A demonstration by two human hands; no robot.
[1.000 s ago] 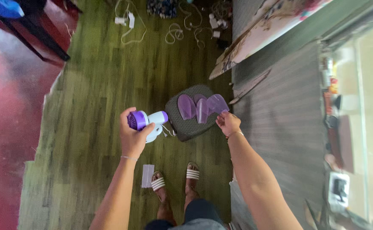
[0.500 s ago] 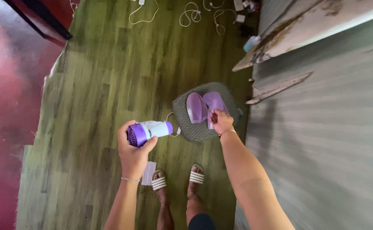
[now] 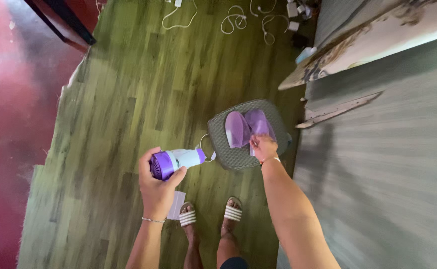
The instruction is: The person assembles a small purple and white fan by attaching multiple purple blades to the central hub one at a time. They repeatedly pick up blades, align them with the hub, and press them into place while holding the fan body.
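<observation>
Now my right hand (image 3: 264, 148) has come down from lifting a purple fan blade (image 3: 259, 124) to resting on the blades atop the dark cushion (image 3: 228, 149); it seems pinched on one, though blur hides the fingers. My left hand (image 3: 157, 185) stays clenched around the purple-and-white fan body (image 3: 174, 161), just left of the cushion.

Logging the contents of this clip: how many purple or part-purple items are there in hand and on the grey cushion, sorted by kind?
Purple-and-white handheld fan motor body, held in the left hand: 1
Translucent purple blades on the grey cushion, one lying free, one touched by the right hand: 2
Total: 3
</observation>
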